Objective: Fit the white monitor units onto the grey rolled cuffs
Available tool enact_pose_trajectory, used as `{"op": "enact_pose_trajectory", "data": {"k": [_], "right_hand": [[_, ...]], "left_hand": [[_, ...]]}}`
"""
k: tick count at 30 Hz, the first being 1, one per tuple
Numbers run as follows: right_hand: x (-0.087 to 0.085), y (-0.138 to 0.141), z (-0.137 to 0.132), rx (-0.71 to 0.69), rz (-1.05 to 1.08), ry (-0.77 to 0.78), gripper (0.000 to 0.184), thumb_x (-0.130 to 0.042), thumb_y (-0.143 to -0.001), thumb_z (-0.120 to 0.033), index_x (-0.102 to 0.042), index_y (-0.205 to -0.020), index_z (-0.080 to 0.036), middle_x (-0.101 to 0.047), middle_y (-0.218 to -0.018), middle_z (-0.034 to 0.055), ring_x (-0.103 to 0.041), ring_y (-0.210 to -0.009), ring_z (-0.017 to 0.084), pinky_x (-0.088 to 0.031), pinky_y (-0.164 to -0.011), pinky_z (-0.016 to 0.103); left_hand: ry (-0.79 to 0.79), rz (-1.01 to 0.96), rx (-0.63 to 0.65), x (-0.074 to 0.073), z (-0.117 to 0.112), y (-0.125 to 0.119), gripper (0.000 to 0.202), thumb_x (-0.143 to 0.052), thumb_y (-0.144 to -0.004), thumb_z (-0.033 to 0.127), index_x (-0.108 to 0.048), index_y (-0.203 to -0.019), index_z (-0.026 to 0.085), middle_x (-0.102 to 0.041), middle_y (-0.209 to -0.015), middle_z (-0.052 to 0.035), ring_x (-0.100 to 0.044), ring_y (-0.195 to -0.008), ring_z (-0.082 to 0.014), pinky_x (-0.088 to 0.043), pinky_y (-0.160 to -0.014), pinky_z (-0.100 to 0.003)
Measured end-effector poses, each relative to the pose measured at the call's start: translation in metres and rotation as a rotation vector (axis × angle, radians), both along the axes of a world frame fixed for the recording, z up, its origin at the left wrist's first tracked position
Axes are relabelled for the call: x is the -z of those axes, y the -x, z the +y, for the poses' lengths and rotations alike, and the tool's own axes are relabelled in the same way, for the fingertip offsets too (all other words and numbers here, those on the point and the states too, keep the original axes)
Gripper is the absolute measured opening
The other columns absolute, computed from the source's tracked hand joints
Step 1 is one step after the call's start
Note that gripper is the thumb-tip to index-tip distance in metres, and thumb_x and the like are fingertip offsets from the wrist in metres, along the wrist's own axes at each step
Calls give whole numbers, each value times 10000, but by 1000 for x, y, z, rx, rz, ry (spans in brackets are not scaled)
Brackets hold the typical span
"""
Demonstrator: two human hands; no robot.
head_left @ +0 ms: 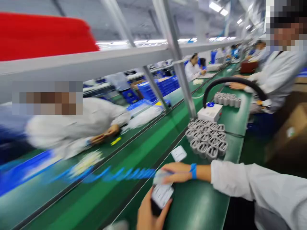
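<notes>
My left hand (143,211) is wrapped round a small black block-shaped device (155,209), which has a white printed panel (162,195) on its upper face. Just beyond it, my right hand (178,172) has its fingers closed on a whitish rounded piece (160,176), blurred by motion, right at the far edge of the panel. Whether the two touch I cannot tell. On my right wrist is a blue wrist strap (193,171), and a coiled blue cord (129,174) stretches off to the left. A white card-like plate (178,153) with small markings lies beyond my right hand.
Several grey ring-shaped parts (206,139) stand grouped on the green bench (203,204). Behind them are a white box (209,112) with a black hose (230,80) and more grey parts (227,99). Metal posts (176,60) rise beside the green belt (96,191). Co-workers sit across and ahead.
</notes>
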State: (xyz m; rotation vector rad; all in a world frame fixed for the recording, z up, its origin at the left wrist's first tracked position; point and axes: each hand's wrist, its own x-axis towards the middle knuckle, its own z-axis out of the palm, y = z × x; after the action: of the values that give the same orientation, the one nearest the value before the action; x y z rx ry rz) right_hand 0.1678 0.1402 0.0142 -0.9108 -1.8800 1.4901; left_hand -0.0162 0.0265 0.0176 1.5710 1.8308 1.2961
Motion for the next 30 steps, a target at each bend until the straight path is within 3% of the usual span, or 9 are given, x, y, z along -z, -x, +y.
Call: {"op": "enact_pose_trajectory", "data": {"k": [2,4,6,8,12,16,21,24,30], "right_hand": [[0,-3,-10,-22,106,104,463,-882,-855,-426,-744,-1223,-180,-794,-1161,68,-725,-1079,266,-573,-933,364],[1,-3,-16,-80,204,227,571,-920,-801,-471,-739,-1248,-166,-790,-1209,91,-729,-1106,278,-575,-983,393],[-1,0,-23,-147,263,393,641,-897,-821,-530,-719,-1323,-173,-776,-1298,118,-741,-1130,291,-597,-949,405],[-5,2,-33,-200,279,475,642,-887,-835,-545,-726,-1333,-173,-776,-1332,134,-745,-1182,306,-606,-971,421],[-18,5,-54,-228,295,469,624,-904,-812,-549,-769,-1295,-178,-798,-1321,154,-734,-1293,336,-552,-1162,489],[-19,7,-59,-212,218,467,675,-908,-771,-599,-795,-1316,-216,-793,-1350,182,-748,-1284,395,-572,-1158,560],[-8,7,-55,-154,192,524,643,-899,-787,-594,-815,-1319,-243,-802,-1308,202,-764,-1244,427,-642,-1045,569],[-8,6,-54,-146,233,574,644,-921,-775,-525,-807,-1337,-232,-786,-1352,189,-753,-1272,404,-627,-1083,545],[-12,5,-50,-182,284,624,675,-919,-790,-476,-763,-1376,-182,-774,-1368,169,-749,-1249,327,-603,-1101,482]], "left_hand": [[93,-157,-3,2,-18,12,748,-1029,-498,577,-782,-1188,433,-837,-1278,20,-794,-1179,-430,-640,-1045,-594],[41,-302,50,3,-27,14,865,-997,-649,557,-689,-1423,324,-733,-1492,-107,-718,-1354,-397,-582,-1157,-547],[-32,-447,50,6,-30,12,897,-981,-720,571,-631,-1490,270,-704,-1501,-156,-684,-1402,-371,-545,-1200,-510],[-79,-577,42,10,-30,10,851,-931,-787,641,-637,-1483,249,-723,-1450,-168,-694,-1370,-363,-542,-1190,-497],[-77,-824,-70,17,-29,8,765,-757,-893,797,-723,-1392,218,-764,-1363,-163,-741,-1238,-329,-565,-1111,-453],[-69,-990,-137,19,-28,-2,825,-734,-883,837,-748,-1393,188,-749,-1421,-184,-723,-1284,-334,-540,-1132,-432],[-58,-1077,-65,15,-26,-13,974,-733,-858,876,-658,-1542,187,-707,-1495,-209,-690,-1370,-374,-508,-1196,-478],[-47,-1098,-20,13,-28,-13,1038,-783,-821,870,-614,-1589,191,-693,-1525,-209,-658,-1431,-387,-482,-1242,-492],[-3,-1033,-8,13,-30,-7,986,-643,-925,885,-567,-1643,214,-691,-1551,-181,-626,-1488,-366,-458,-1284,-486]]}}
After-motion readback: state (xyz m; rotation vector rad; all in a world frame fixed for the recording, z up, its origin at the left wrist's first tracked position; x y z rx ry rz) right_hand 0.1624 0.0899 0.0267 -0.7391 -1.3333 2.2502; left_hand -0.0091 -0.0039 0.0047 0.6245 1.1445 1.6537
